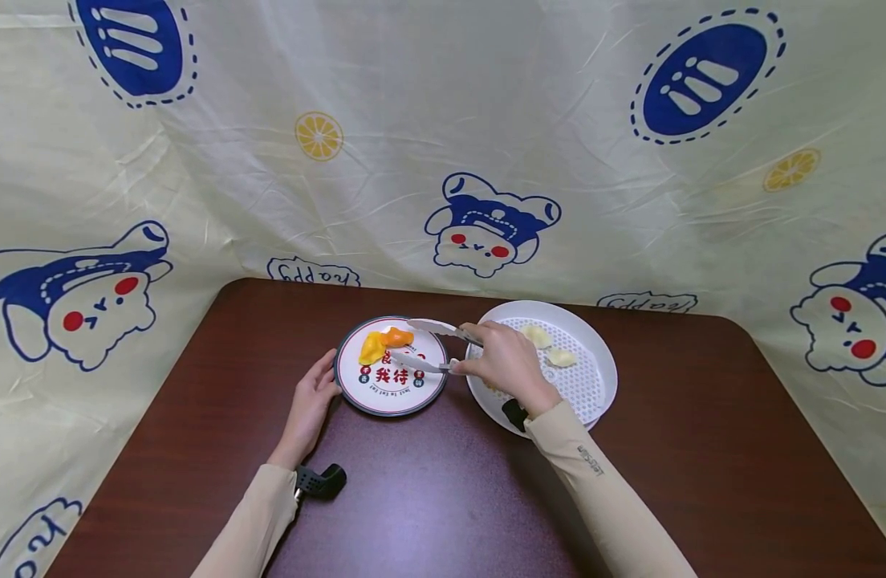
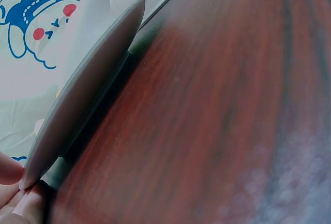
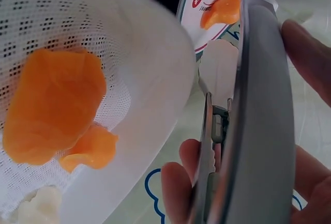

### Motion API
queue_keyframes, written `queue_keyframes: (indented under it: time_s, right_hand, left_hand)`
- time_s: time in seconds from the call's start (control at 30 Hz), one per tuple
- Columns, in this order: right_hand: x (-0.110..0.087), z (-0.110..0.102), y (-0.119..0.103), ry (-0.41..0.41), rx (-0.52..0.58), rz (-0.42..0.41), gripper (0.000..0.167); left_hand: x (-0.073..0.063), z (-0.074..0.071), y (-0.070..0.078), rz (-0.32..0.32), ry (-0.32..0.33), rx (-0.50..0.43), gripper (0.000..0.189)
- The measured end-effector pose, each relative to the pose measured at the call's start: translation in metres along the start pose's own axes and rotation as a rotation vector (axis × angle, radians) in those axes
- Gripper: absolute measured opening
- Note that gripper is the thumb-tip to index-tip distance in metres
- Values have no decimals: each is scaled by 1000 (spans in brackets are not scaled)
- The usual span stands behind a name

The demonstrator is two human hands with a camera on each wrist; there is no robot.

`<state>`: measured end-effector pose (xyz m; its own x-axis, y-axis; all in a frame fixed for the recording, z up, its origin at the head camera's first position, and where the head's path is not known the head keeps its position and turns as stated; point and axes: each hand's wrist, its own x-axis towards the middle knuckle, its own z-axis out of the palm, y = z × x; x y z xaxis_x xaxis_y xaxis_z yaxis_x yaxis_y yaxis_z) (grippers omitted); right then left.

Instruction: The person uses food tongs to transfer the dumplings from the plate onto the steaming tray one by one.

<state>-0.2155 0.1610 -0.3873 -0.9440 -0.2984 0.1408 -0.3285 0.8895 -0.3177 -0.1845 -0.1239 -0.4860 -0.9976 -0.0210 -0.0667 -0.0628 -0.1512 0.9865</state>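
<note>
My left hand [image 1: 309, 409] holds the left rim of a round white plate [image 1: 355, 379] with red characters. In the left wrist view, thumb and fingers pinch the plate's edge [image 2: 85, 94]. A yellow dumpling-like piece [image 1: 372, 348] and an orange one [image 1: 398, 337] lie side by side on the plate. My right hand [image 1: 511, 365] grips metal tongs [image 1: 423, 364], whose arms stand apart above the plate with nothing seen between them. Beneath that hand is a white perforated basket [image 1: 603, 377] with pale pieces [image 1: 561, 358]; the right wrist view also shows orange pieces [image 3: 54, 105] inside.
Plate and basket stand near the far edge of a dark brown wooden table [image 1: 414, 498]. A pale patterned cloth [image 1: 385, 201] hangs behind the table. Black wrist devices [image 1: 322, 482] sit on both forearms.
</note>
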Motion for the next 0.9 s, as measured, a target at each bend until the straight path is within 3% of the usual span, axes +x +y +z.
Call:
queue_keyframes:
  time_s: [0.5,0.9]
  right_hand:
    - [19,4,-3,-97,-7,41,52]
    - [6,5,-6,33,-55,-27,34]
  left_hand:
    - [-1,0,1,-3,0,5,61]
    - [-1,1,1,2,1,-6,61]
